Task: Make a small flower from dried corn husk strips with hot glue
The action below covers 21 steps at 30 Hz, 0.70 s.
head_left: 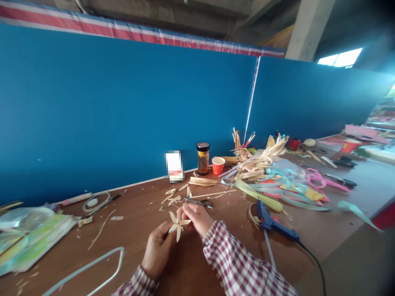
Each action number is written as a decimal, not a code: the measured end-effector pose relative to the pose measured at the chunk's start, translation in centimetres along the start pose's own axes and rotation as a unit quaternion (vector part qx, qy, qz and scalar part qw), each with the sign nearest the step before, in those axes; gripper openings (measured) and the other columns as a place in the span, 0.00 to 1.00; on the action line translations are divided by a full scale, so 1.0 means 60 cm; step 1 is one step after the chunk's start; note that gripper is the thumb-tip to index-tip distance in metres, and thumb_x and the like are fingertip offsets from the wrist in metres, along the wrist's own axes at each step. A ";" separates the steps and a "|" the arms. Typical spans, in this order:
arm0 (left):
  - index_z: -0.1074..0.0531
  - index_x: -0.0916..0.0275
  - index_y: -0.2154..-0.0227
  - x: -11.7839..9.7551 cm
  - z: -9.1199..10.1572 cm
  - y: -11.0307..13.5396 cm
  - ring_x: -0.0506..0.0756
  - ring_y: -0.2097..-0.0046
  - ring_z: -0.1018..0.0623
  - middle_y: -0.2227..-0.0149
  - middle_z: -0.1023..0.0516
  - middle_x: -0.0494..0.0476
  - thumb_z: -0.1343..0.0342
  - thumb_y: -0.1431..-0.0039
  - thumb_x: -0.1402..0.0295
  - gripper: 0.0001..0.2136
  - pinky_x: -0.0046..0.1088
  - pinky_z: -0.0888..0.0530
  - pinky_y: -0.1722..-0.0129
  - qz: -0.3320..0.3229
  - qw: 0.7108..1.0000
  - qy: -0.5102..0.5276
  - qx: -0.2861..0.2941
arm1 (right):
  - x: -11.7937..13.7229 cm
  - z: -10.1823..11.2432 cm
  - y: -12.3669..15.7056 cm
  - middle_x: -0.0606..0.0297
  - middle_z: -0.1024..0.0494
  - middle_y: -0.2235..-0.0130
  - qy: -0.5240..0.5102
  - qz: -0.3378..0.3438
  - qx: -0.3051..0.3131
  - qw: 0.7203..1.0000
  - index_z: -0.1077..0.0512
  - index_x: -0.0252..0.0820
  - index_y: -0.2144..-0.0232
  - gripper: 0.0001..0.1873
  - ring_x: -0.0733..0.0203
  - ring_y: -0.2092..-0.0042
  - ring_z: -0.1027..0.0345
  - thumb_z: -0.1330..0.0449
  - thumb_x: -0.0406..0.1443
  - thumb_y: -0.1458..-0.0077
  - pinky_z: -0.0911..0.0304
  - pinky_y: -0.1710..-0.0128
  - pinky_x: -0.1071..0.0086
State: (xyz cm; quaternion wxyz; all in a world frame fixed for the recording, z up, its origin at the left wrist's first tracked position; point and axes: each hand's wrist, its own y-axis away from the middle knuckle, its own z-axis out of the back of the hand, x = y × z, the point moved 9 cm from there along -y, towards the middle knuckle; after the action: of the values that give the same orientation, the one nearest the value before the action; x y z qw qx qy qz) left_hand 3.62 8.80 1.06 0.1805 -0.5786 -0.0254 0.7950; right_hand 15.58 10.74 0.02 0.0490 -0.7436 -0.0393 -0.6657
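Note:
Between my two hands is a pale flower (178,225) with narrow pointed petals, which looks made of dried corn husk. My left hand (158,247) pinches it from the left, thumb and fingers closed at its edge. From the right, my right hand (197,218) has its fingertips closed on a petal at the upper side. The flower is held just above the brown table (129,230). Beyond my right hand lie small dark-handled scissors (206,202) among husk scraps (173,199).
A blue glue gun (271,222) with a black cord lies to the right. Behind stand a dark-lidded jar (203,159) and a red paper cup (218,166). Husks (262,160), ribbons (286,185) and pink scissors (324,179) crowd the right. A bent white rod (92,263) lies front left.

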 end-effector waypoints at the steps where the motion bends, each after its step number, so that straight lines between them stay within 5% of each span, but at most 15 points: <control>1: 0.24 0.64 0.68 0.008 0.003 0.000 0.49 0.79 0.34 0.80 0.30 0.51 0.48 0.46 0.63 0.11 0.22 0.36 0.79 0.015 1.000 0.009 -0.017 | -0.007 0.003 -0.001 0.70 0.34 0.78 -0.017 -0.019 -0.017 1.000 0.31 0.37 0.72 0.30 0.72 0.80 0.43 0.53 0.59 0.51 0.48 0.82 0.77; 4: 0.25 0.65 0.73 0.023 0.006 0.000 0.48 0.80 0.37 0.84 0.36 0.48 0.48 0.46 0.63 0.11 0.22 0.39 0.80 0.032 0.998 0.034 -0.041 | -0.019 0.006 0.000 0.69 0.35 0.79 -0.002 -0.042 -0.038 0.998 0.35 0.39 0.75 0.33 0.70 0.81 0.44 0.59 0.61 0.50 0.49 0.84 0.77; 11: 0.26 0.65 0.74 0.023 -0.004 0.002 0.48 0.79 0.37 0.83 0.37 0.47 0.48 0.47 0.65 0.10 0.22 0.39 0.79 0.038 0.997 0.059 -0.025 | 0.011 -0.009 0.010 0.71 0.43 0.82 0.161 0.087 -0.011 0.983 0.42 0.41 0.83 0.25 0.69 0.79 0.49 0.52 0.53 0.45 0.52 0.80 0.74; 17: 0.25 0.66 0.73 0.023 -0.009 0.004 0.47 0.79 0.36 0.82 0.35 0.48 0.45 0.48 0.63 0.11 0.22 0.38 0.79 0.048 0.994 0.095 -0.012 | 0.003 -0.020 0.008 0.72 0.44 0.84 0.097 0.039 0.018 0.994 0.42 0.42 0.83 0.27 0.71 0.82 0.52 0.53 0.55 0.47 0.55 0.83 0.74; 21: 0.26 0.67 0.75 0.051 -0.012 0.004 0.45 0.81 0.37 0.82 0.33 0.48 0.41 0.53 0.60 0.12 0.20 0.37 0.82 0.134 0.963 0.229 -0.046 | -0.008 -0.008 0.007 0.71 0.40 0.83 0.062 -0.004 -0.017 0.998 0.37 0.40 0.80 0.31 0.71 0.84 0.48 0.59 0.58 0.47 0.51 0.84 0.75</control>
State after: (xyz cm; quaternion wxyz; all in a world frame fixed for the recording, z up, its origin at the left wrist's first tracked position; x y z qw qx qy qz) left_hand 3.40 9.46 -2.03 0.0468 -0.7509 0.0578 0.6562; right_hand 15.08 10.28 -0.38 0.0363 -0.7016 -0.0275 -0.7112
